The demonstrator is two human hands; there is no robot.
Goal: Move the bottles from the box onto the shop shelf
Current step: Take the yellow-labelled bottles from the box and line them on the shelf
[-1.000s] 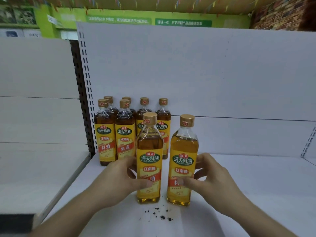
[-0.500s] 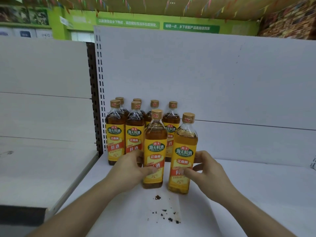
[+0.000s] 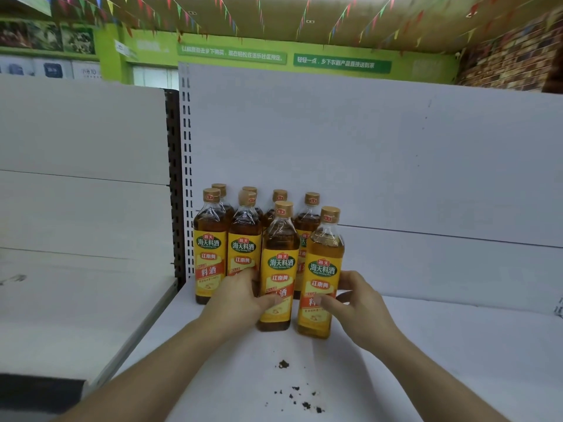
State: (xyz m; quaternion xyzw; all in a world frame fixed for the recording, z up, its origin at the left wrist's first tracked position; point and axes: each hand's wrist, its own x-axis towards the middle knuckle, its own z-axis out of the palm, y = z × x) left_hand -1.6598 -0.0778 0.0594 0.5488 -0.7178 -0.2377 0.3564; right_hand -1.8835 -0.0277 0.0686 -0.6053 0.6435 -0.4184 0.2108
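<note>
Bottles on the shelf (image 3: 441, 345) counted eight: six stood upright in a packed cluster (image 3: 211, 239) at its back-left corner, beside the perforated upright (image 3: 187, 178), plus two in front, each in a hand. Left hand (image 3: 240, 300) had its thumb across the label and fingers curled round the lower body of the darker bottle (image 3: 278, 266), which stood just in front of the cluster (touching it or not, couldn't tell). Right hand (image 3: 359, 312) gripped the paler bottle (image 3: 321, 275) the same way, thumb on the label, fingers wrapped round its right side; it stood just beside the darker one, both bases apparently down on the shelf. Box not in view, so no count of what was left to move. My read: this pair was at the placing stage, release pending. Dark crumbs (image 3: 283, 364) lay on the shelf nearer the camera, apart from the bottles
</note>
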